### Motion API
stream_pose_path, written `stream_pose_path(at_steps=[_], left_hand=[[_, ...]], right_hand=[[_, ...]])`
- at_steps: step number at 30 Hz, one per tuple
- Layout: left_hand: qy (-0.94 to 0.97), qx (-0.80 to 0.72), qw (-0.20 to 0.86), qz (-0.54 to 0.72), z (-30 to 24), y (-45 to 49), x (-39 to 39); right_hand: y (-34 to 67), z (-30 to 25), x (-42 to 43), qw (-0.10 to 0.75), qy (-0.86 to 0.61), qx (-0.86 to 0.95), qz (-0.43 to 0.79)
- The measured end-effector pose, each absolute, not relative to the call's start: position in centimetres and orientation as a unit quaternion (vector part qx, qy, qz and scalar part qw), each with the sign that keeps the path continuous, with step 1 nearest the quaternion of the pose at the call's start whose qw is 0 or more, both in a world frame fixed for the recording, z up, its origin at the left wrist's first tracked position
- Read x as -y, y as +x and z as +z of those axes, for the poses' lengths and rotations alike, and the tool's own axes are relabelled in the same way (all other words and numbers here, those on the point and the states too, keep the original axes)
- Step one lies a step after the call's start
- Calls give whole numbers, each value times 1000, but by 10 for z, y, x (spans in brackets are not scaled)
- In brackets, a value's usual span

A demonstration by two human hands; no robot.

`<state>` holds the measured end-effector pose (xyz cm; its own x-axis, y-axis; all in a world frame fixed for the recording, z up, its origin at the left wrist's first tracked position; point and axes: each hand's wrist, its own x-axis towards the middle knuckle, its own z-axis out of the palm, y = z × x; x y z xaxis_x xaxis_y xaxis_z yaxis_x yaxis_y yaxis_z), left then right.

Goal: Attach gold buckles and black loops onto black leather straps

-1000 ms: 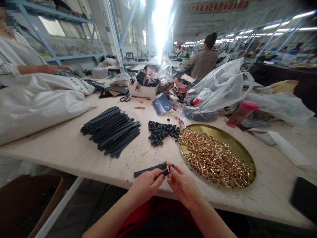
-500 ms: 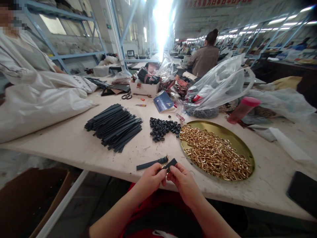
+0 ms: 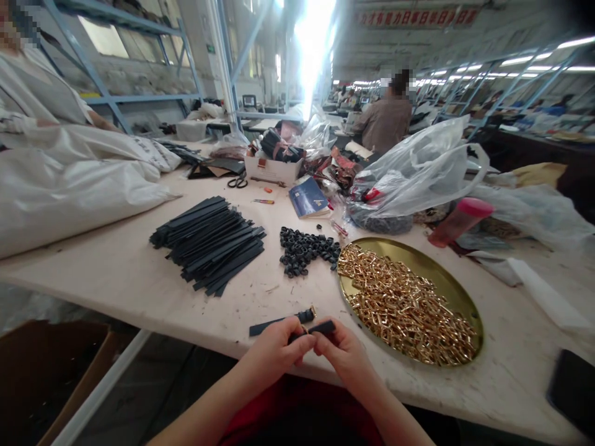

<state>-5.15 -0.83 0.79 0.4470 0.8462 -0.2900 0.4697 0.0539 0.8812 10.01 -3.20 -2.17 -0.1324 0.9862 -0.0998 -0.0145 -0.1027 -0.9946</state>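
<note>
Strap work: your left hand [image 3: 274,352] and right hand [image 3: 344,352] pinch the thin black leather strap [image 3: 279,322], light and floppy; keep your grip beside its gold buckle [image 3: 313,310].

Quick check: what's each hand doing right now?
Left hand: closed, pinching the black strap.
Right hand: closed on the same strap's other end.

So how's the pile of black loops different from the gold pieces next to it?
The black loops lie heaped straight on the table; the gold pieces sit in a round gold tray. The loops are dull black, the gold pieces shiny metal. The loop heap is much smaller than the gold one. Both are loose piles of many small parts, side by side.
</note>
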Motion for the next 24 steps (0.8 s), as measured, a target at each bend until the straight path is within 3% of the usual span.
stream_pose_path(at_steps=[5, 7, 9, 11, 17, 24], left_hand=[[617, -480, 583, 222, -6, -53, -16], [644, -471, 563, 216, -6, -53, -23], [642, -484, 550, 225, -6, -52, -30], [618, -506, 551, 242, -6, -52, -35], [588, -529, 562, 240, -14, -52, -45], [603, -527, 537, 266, -16, -39, -36]], right_hand=[[124, -24, -16, 349, -483, 631, 497], [140, -28, -49, 280, -577, 699, 317], [154, -33, -84, 155, -647, 741, 89], [163, -39, -112, 82, -659, 748, 7], [165, -50, -125, 50, -656, 753, -10], [163, -48, -103, 128, -675, 724, 60]])
